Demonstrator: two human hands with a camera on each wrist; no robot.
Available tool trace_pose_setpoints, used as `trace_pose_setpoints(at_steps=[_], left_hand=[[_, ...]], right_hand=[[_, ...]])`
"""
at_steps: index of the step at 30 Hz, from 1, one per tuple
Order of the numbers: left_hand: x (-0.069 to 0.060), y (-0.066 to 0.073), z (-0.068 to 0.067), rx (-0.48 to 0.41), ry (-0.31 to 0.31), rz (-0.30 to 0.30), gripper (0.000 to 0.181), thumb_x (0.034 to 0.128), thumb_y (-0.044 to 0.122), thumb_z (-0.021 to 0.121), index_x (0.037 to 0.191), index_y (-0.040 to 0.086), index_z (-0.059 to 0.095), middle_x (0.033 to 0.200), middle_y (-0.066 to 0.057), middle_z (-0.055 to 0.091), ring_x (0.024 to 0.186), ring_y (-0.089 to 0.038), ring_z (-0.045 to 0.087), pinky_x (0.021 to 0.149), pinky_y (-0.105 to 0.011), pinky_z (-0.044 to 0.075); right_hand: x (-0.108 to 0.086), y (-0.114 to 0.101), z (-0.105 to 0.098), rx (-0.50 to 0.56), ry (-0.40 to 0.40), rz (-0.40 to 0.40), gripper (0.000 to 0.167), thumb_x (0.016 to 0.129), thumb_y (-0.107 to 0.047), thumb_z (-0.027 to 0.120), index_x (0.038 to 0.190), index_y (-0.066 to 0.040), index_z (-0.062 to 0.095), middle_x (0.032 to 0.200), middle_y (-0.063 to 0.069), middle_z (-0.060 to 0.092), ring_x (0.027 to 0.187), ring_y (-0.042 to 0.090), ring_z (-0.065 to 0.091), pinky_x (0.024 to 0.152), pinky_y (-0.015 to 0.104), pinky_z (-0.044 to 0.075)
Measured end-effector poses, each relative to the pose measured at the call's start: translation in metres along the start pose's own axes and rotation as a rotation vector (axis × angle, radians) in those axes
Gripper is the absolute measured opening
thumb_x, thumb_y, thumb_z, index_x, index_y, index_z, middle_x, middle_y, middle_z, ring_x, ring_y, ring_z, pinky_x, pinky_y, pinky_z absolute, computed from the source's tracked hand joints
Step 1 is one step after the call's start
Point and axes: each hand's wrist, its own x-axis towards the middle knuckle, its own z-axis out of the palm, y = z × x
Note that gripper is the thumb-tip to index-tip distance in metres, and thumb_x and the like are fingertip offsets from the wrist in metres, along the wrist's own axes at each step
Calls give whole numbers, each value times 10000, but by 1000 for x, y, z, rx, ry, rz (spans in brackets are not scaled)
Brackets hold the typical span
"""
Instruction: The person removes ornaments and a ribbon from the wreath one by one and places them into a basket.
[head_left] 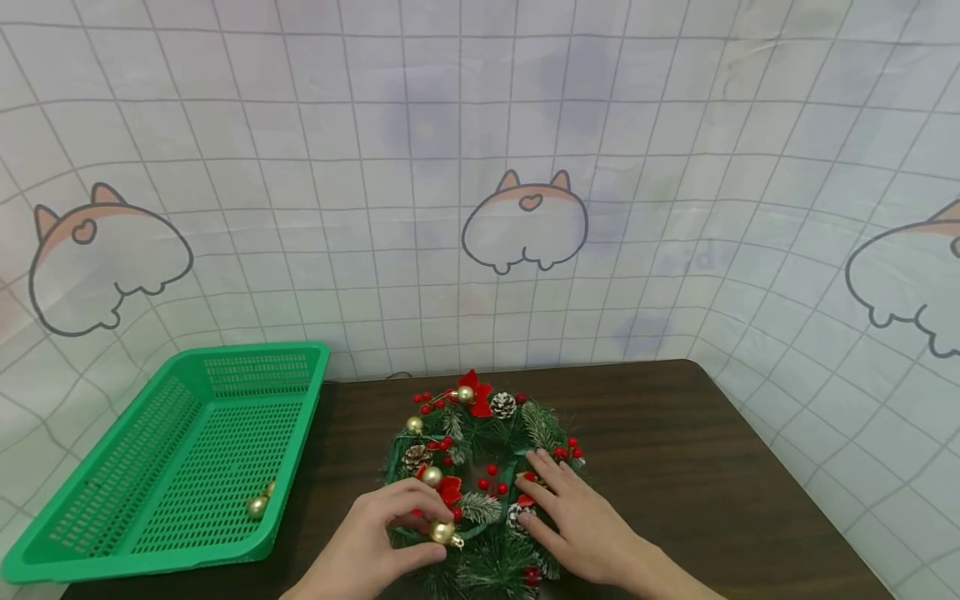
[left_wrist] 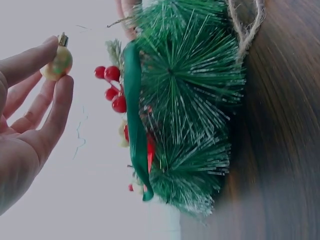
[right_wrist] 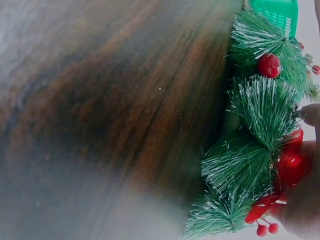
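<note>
Our left hand (head_left: 390,527) pinches a small gold ball (head_left: 441,532) between thumb and fingertips, its metal cap pointing right, toward our other hand. From the left wrist, we see the ball held above a green wreath (head_left: 491,568), apart from it. Our right hand (head_left: 581,521) rests on the right side of the wreath, its fingers outstretched and spread over the greenery rather than curled.

The wreath lies in front of us on a dark wood-grain desk (head_left: 675,450). It is a ring of pine sprigs, some frosted white at the tips, decorated with red berries (head_left: 572,448), a red flower (head_left: 476,395) at the far edge, and a white-tipped pinecone (head_left: 502,406) just beside that flower. Other gold ornaments (head_left: 414,425) sit along its far and left parts. A strip of green ribbon (left_wrist: 132,85) runs along its upper side, and a loop of twine (left_wrist: 245,37) shows near its base.

To our left, well apart from the wreath, stands a green plastic basket (head_left: 150,560) with slotted walls; gold baubles (head_left: 257,506) lie inside, against its right wall. Behind the desk hangs a pale gridded sheet (head_left: 375,125) printed with cartoon animal rumps (head_left: 525,229).
</note>
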Motion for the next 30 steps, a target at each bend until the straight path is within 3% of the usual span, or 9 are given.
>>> trace_pose_setpoints(at_steps=[7, 15, 20, 30], left_hand=[[-8, -5, -14, -35, 64, -30, 258, 906, 174, 812, 1145, 136, 723, 1145, -4, 671, 1025, -150, 663, 839, -376, 603], [-15, -5, -36, 11, 193, -49, 286, 869, 116, 835, 1125, 196, 737, 1124, 5, 668, 984, -151, 680, 842, -335, 599], [-18, -7, -50, 25, 265, -18, 306, 845, 42, 840, 1102, 176, 741, 1124, -28, 678, 971, -171, 684, 832, -329, 601], [-25, -14, -73, 85, 354, -80, 285, 878, 69, 823, 1129, 165, 729, 1117, -11, 678, 966, -161, 645, 829, -315, 602]], right_hand=[[1, 1, -1, 2, 6, 3, 582, 1101, -500, 415, 1469, -78, 574, 1643, 152, 308, 1529, 331, 219, 1194, 586, 239], [3, 3, 0, -34, 4, -1, 593, 1095, -518, 414, 1475, -90, 572, 1637, 138, 332, 1527, 333, 230, 1194, 590, 239], [4, 4, 1, -83, 5, -5, 599, 1094, -535, 396, 1469, -106, 581, 1623, 130, 364, 1519, 330, 259, 1191, 578, 262], [5, 3, -1, -88, -7, -3, 596, 1094, -538, 392, 1461, -111, 588, 1608, 125, 389, 1516, 328, 269, 1190, 582, 263]])
